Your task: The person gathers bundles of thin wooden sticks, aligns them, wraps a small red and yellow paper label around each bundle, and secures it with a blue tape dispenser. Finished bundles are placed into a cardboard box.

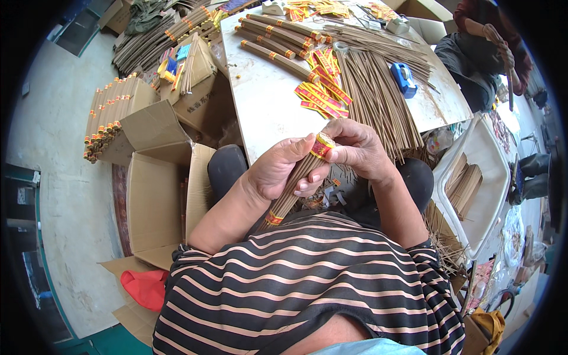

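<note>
A bundle of brown incense sticks slants over my lap, its upper end toward the table edge. My left hand is wrapped round the bundle near its middle. At the upper end sits a red and yellow paper label, and a similar band circles the lower end near my shirt. My right hand pinches the label's edge between thumb and fingers; its fingertips partly hide the paper. Loose labels lie in a pile on the table beyond my hands.
Loose incense sticks, banded bundles and a blue tape dispenser lie on the white table. Open cardboard boxes stand at left, near stacked bundles. A white tub with sticks is at right. Another person sits far right.
</note>
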The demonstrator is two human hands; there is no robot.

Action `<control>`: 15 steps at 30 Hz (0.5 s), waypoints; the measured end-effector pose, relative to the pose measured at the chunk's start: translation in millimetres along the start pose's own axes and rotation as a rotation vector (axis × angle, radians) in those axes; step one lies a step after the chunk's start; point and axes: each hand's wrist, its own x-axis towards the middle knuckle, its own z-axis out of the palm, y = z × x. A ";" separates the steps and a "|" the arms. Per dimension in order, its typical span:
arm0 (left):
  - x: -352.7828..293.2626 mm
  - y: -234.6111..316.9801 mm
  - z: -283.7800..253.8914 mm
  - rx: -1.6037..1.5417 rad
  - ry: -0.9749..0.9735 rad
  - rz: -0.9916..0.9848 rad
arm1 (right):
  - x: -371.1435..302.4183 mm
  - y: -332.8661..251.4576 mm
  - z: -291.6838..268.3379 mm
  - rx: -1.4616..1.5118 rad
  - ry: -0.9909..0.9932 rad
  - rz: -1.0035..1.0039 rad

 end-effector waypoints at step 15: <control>-2.3 5.4 17.4 0.231 0.309 0.062 | -2.9 -28.2 21.5 -0.023 0.017 0.143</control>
